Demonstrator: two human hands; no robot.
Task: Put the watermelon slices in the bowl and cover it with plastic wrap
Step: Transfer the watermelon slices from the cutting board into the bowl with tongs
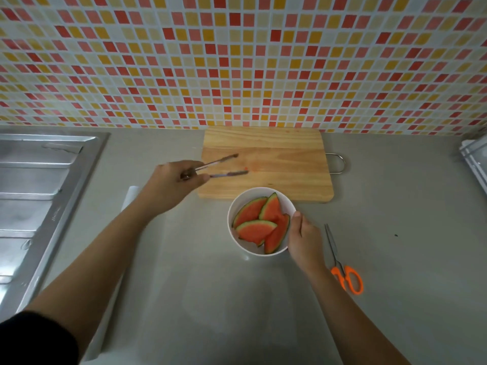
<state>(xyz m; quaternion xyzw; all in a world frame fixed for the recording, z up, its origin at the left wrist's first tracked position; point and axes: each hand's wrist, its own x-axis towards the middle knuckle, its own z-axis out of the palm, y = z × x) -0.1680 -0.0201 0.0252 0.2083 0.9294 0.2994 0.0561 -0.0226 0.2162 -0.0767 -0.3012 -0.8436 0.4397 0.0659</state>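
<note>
My left hand (171, 184) holds tongs (229, 174) over the wooden cutting board (279, 154) while my right hand (303, 239) grips the white bowl (250, 194) of watermelon slices (255, 229), orange-handled scissors (334, 248) just beside.

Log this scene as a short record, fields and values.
left hand: holds tongs over board
right hand: grips bowl at rim
slices: four, all in bowl
board: no slices on it, faint red stains
wrap: on counter left of bowl, partly under left arm; bowl uncovered
scissors: on counter, right of bowl
sink: far left
</note>
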